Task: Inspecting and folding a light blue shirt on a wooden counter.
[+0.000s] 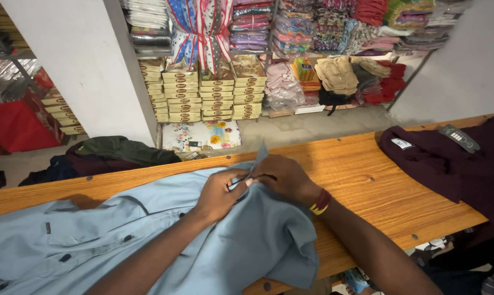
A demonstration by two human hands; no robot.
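Both hands pinch the collar: left hand (218,192) and right hand (284,176) each keep a closed grip on the light blue shirt (148,240), spread unfolded across the wooden bench (367,180); folding looks barely begun.

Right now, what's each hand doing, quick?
Left hand: closed, pinching the light blue shirt at its collar.
Right hand: closed, gripping the same shirt's collar on the wooden table.
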